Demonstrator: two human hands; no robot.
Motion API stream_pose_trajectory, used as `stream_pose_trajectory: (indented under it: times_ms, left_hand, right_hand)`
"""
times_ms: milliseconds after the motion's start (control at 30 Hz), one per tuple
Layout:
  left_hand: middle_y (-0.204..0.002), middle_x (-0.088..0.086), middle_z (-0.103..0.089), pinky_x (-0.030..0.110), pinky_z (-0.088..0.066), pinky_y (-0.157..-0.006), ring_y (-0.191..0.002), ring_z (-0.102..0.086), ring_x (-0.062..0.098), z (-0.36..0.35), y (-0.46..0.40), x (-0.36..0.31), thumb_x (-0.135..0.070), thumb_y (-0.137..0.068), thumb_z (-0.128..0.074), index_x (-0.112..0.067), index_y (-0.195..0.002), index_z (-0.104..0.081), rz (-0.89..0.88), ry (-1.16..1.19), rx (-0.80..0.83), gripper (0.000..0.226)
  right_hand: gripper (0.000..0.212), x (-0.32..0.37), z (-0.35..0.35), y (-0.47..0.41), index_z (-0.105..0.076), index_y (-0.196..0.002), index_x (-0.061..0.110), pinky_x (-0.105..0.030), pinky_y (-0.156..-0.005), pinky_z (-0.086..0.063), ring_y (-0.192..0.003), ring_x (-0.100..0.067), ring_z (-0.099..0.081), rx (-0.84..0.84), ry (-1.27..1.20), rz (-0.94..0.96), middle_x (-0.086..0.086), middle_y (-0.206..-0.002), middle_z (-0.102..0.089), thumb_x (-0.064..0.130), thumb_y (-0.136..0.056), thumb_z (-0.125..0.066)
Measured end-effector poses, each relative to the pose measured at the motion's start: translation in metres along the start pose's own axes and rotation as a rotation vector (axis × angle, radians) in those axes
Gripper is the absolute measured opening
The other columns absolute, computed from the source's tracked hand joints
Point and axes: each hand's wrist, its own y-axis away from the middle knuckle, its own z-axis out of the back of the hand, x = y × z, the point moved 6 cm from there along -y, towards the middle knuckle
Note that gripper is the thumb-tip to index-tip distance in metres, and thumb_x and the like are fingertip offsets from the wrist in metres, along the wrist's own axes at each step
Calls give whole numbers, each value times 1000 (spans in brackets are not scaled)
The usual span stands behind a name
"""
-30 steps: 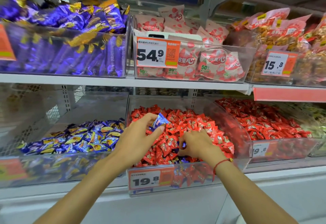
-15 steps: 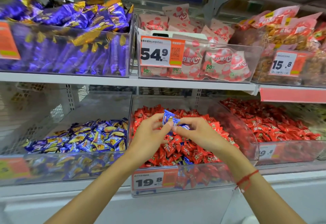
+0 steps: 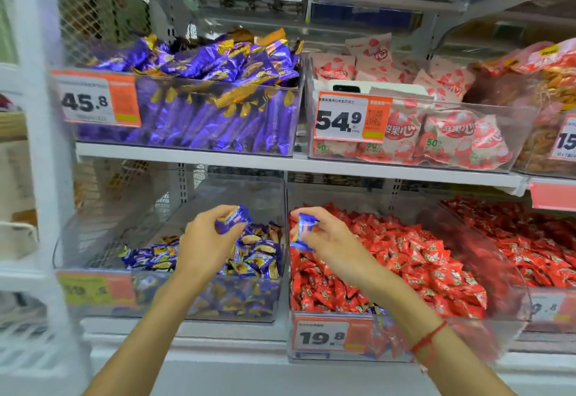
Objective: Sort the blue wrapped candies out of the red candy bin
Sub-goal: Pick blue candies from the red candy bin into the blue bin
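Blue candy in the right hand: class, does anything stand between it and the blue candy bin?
Only the clear bin wall between the bins; the right hand holds its blue candy just right of it.

Yellow price tag (image 3: 95,289) blurred; far-right tag (image 3: 565,141) cut off.

View: single, head-worn, wide-angle. Position: close in front of the shelving, above and behind both forearms. Facing: forward and slightly down, onto the lower shelf. Left hand (image 3: 204,241) sits left of centre, before the blue candy bin (image 3: 174,299); right hand (image 3: 332,244) just right of centre, before the red candy bin (image 3: 405,330). Upper shelf (image 3: 280,163) above both hands. Edges blurred. No second view.
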Motion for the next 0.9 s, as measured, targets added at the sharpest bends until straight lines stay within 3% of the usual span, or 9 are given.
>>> stream_pose_trajectory:
  times_ms: [67,133,200,367,467,533,633,800,900]
  left_hand:
    - [-109,1,-68,30,-40,-70,-68,-57,14,-8,-3,16,-30,-91,-65,-24,-125,-62,38,-45,106,35]
    - [-137,3,-55,32,-42,-90,-109,-58,22,-16,-3,24,-33,-91,-64,-19,-138,-51,86,-30,247,50]
    - [-142,3,-50,32,-38,-100,-128,-48,22,-16,-5,23,-28,-92,-63,-17,-140,-47,94,-25,270,52]
    - [-114,-11,-65,25,-42,-84,-105,-59,7,-9,10,-26,-16,-95,-55,-28,-119,-62,-75,15,13,28]
    - [-102,-20,-64,19,-43,-79,-91,-57,-2,-30,36,-74,-15,-93,-56,-32,-107,-65,-306,51,14,25]
    - [-106,-21,-63,15,-41,-83,-93,-55,-6,-54,50,-98,-17,-92,-56,-34,-107,-64,-445,19,104,24]
    - [-117,-21,-62,27,-43,-96,-111,-53,-1,-96,57,-122,-21,-94,-55,-37,-111,-63,-565,-59,278,25]
    - [-129,-4,-61,38,-42,-101,-122,-52,19,-184,48,-117,-23,-90,-59,-32,-126,-60,-609,-458,784,37]
    - [-127,1,-60,37,-41,-99,-122,-49,24,-198,38,-104,-27,-88,-63,-30,-125,-60,-669,-726,802,37]
  right_hand:
    - [34,12,-19,-7,-47,-125,27,-35,-79,-47,-87,-25,-60,-8,58,132,-13,-117,-62,14,-95,-55]
    - [45,16,-33,-20,-43,-134,23,-33,-90,-47,-98,-15,-61,-8,226,195,-2,-122,-63,18,-92,-60]
    - [51,15,-35,-26,-43,-137,26,-36,-102,-40,-116,-13,-55,-29,410,207,6,-128,-61,23,-90,-62]
    - [31,8,22,-3,-63,-117,28,-29,-92,-46,-99,-5,-60,-205,481,239,13,-106,-66,16,-88,-61]
    - [23,-13,75,17,-70,-93,36,-30,-81,-52,-83,-1,-63,-249,580,137,19,-88,-70,15,-86,-63]
    - [27,-31,112,30,-67,-82,41,-32,-80,-53,-80,-4,-65,-268,636,37,17,-82,-70,14,-85,-65]
    - [28,-54,137,47,-67,-81,39,-28,-78,-52,-80,-8,-66,-147,684,-66,11,-82,-71,12,-84,-65]
    - [25,-88,122,38,-77,-95,19,-24,-78,-52,-81,-10,-67,99,700,-38,3,-88,-75,3,-81,-64]
    - [21,-95,113,22,-76,-100,23,-18,-76,-44,-86,-8,-63,108,803,-6,4,-96,-74,14,-85,-64]
